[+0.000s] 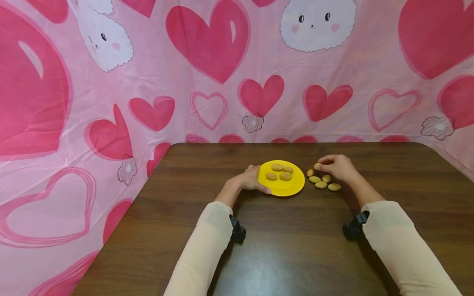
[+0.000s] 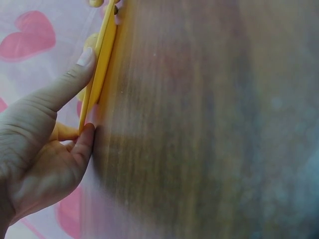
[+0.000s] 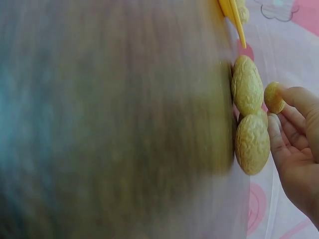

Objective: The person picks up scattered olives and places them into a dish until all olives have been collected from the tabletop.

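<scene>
A yellow plate (image 1: pixel 281 190) lies on the table with several wrinkled, yellow-brown ovals that look like dried dates (image 1: pixel 285 176) on it. At its left rim my left hand (image 1: pixel 252 179) grips the plate, and the left wrist view shows the thumb (image 2: pixel 85 57) on the upper side and fingertips under the edge. To the right of the plate, several more dried dates (image 1: pixel 321 185) lie loose on the wood. My right hand (image 1: pixel 340 167) pinches one dried date (image 3: pixel 274 97) between thumb and fingers, just above this loose group.
Everything stands on a brown wooden table (image 1: pixel 281 238) with rounded far corners. Behind it hangs a pink cloth (image 1: pixel 229 53) printed with hearts and rabbit faces. Each wrist carries a small black camera, one at the left cuff (image 1: pixel 238 230), one at the right (image 1: pixel 354 227).
</scene>
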Demonstrator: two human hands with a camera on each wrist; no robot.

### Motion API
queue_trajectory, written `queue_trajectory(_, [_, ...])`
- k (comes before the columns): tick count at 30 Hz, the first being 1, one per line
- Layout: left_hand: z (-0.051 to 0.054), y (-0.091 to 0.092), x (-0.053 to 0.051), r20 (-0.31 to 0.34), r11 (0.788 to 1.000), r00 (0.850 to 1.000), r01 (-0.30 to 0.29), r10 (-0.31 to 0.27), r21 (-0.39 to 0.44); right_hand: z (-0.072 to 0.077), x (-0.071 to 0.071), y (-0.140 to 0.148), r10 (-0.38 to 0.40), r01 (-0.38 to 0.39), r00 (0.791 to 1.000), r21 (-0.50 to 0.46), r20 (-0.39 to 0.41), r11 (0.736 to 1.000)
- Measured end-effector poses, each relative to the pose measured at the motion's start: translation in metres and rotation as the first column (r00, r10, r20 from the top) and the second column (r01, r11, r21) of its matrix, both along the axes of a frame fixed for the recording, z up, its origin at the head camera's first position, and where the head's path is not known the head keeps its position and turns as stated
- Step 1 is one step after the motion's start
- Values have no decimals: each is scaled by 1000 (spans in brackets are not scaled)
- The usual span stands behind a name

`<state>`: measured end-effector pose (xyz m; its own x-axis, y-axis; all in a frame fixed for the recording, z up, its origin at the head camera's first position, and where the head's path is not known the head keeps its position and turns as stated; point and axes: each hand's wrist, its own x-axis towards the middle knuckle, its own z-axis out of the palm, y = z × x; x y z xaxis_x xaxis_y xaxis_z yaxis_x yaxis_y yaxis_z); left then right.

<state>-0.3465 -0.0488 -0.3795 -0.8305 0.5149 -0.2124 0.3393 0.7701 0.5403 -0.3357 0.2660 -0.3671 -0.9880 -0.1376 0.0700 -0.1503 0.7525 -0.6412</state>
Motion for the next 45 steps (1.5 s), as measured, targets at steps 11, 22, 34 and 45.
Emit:
queue_trajectory(11, [0, -2, 1, -8, 1000, 1000, 9, -9, 1, 1, -2, -21, 31, -31, 1000, -8, -7, 999])
queue_trajectory(22, [-1, -2, 0, -11, 1000, 1000, 7, -7, 7, 1, -1, -35, 68, -68, 997, -18, 25, 998])
queue_trajectory(34, [0, -1, 1, 6, 1000, 1000, -19, 19, 3, -1, -5, -47, 123, -124, 991, 6, 48, 992])
queue_trajectory(45, [1, 0, 3, 9, 1000, 1000, -19, 19, 7, 1, -3, -56, 142, -143, 985, 3, 93, 990])
